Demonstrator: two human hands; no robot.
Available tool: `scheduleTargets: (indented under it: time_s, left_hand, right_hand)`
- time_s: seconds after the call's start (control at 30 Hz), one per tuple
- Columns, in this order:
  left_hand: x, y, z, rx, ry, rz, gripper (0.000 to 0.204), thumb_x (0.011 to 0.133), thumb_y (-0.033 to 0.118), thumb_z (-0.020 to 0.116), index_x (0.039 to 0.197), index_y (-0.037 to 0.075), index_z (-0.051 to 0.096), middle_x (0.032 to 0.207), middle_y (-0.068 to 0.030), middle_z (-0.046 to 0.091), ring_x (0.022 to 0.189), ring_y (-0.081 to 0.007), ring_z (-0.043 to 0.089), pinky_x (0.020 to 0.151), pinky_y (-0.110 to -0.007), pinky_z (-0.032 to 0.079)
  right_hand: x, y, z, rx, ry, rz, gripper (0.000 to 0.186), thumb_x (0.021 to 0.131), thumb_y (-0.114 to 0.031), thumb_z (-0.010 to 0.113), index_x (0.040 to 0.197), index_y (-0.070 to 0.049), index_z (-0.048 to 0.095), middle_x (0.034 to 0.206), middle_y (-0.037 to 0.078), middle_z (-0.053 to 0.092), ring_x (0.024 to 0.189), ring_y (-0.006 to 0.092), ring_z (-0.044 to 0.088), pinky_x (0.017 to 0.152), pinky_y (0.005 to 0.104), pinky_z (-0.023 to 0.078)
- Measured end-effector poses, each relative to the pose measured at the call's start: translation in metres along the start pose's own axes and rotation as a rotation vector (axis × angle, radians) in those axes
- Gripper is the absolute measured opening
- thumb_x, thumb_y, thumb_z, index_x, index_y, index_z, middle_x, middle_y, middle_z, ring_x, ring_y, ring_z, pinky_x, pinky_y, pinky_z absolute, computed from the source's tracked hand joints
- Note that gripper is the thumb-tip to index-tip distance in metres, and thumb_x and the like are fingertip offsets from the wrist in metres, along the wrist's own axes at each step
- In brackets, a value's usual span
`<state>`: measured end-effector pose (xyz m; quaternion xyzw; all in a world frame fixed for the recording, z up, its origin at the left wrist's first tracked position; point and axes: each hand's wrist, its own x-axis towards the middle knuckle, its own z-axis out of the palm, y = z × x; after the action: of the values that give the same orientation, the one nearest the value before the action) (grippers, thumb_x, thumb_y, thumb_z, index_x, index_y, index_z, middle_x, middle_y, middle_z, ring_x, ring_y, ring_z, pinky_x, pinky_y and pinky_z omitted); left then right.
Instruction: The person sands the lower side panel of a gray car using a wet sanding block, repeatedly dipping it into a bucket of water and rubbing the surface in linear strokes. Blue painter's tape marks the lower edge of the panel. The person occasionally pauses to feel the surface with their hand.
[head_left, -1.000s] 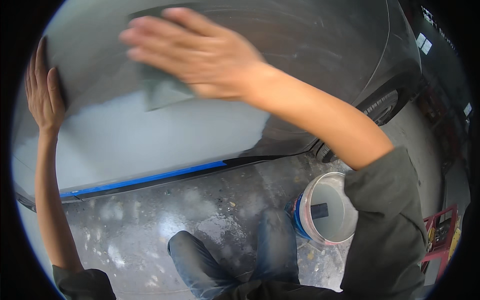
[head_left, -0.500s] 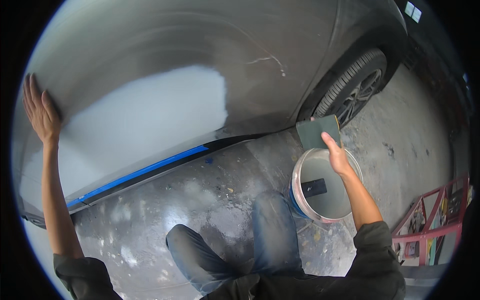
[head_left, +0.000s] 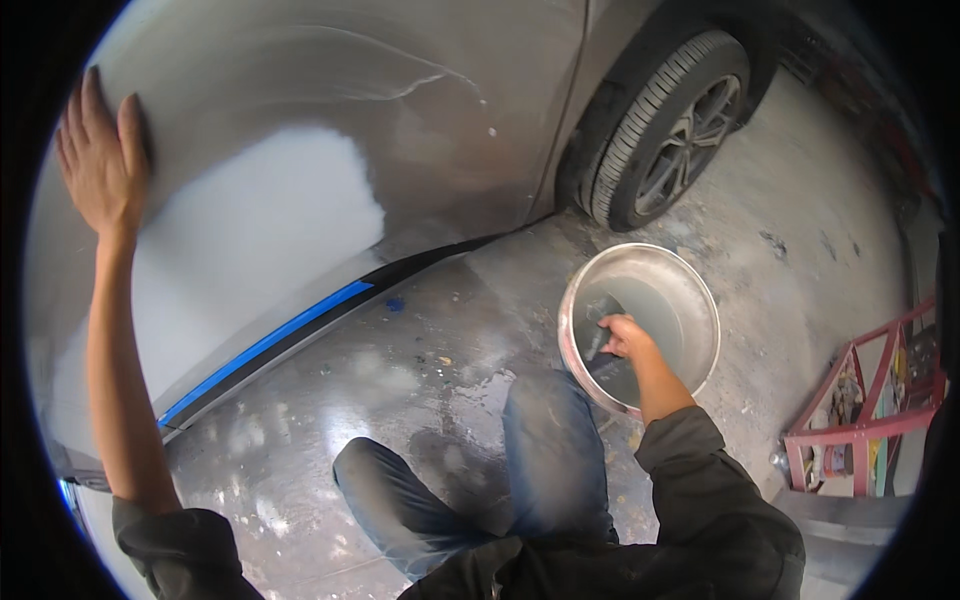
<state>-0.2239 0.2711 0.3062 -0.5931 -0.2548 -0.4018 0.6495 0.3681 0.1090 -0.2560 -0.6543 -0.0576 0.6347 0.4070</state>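
My left hand (head_left: 105, 170) lies flat on the grey car panel (head_left: 450, 150), fingers stretched out, beside a pale grey primer patch (head_left: 290, 205). Low along the panel's bottom edge runs a strip of blue masking tape (head_left: 265, 348). Down inside a round white bucket (head_left: 716, 315), my right hand (head_left: 627, 338) is closed on a dark grey-green sheet of sandpaper (head_left: 596, 340). The sheet is at the cloudy water, partly hidden by the fingers and the murk. The dark block in the bucket is hard to make out.
A car wheel (head_left: 672, 130) stands just beyond the bucket. At the right is a red metal rack (head_left: 860, 430) holding assorted items. The concrete floor (head_left: 420, 365) is wet and paint-spotted. My knees (head_left: 555, 440) are close to the bucket.
My right hand has lowered the sandpaper from above the bucket's rim into it. The view has shifted to the right; my left hand stays flat on the panel.
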Motion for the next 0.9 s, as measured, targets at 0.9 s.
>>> scheduleTargets:
  time_s: [0.9]
  left_hand:
    - [-0.018,-0.009,-0.053,0.211,-0.649,0.045,0.075,0.108,0.051,0.026,0.161,-0.002,0.028,0.172,-0.0213,0.021,0.162,-0.034,0.012,0.132,-0.049,0.004]
  right_hand:
    - [-0.396,-0.34,0.194,0.238,-0.725,-0.849,0.044,0.102,-0.008,0.045,0.141,0.011,0.042,0.147,0.023,0.057,0.129,0.0445,0.061,0.099,0.05,0.061]
